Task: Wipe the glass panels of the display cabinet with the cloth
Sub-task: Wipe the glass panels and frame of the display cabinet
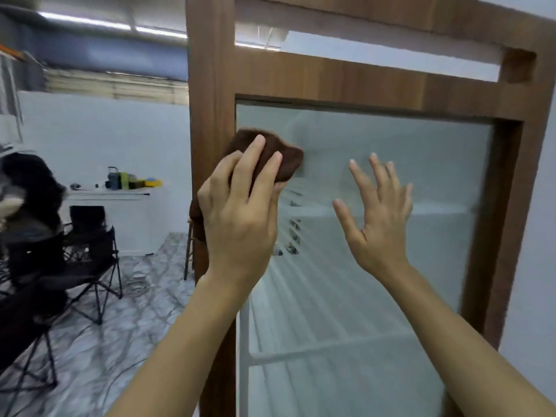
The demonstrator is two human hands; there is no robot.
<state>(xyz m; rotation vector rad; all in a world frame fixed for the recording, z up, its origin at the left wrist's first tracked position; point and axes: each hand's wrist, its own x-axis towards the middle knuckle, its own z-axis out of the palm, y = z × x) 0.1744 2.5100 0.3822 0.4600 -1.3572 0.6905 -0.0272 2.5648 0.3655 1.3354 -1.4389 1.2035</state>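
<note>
A tall display cabinet with a brown wooden frame (pixel 210 85) fills the right half of the view. Its glass panel (pixel 391 296) shows pale shelves behind it. My left hand (pixel 240 212) presses a dark brown cloth (pixel 285 155) against the glass near the panel's upper left corner, beside the left post. Part of the cloth hangs down behind my wrist. My right hand (pixel 379 212) is held up in front of the glass to the right, fingers spread, holding nothing.
To the left, black folding chairs (pixel 90 254) stand on a marbled floor (pixel 120 326). A white table (pixel 120 197) by the wall carries small containers. A dark shape (pixel 33 188) sits at the far left.
</note>
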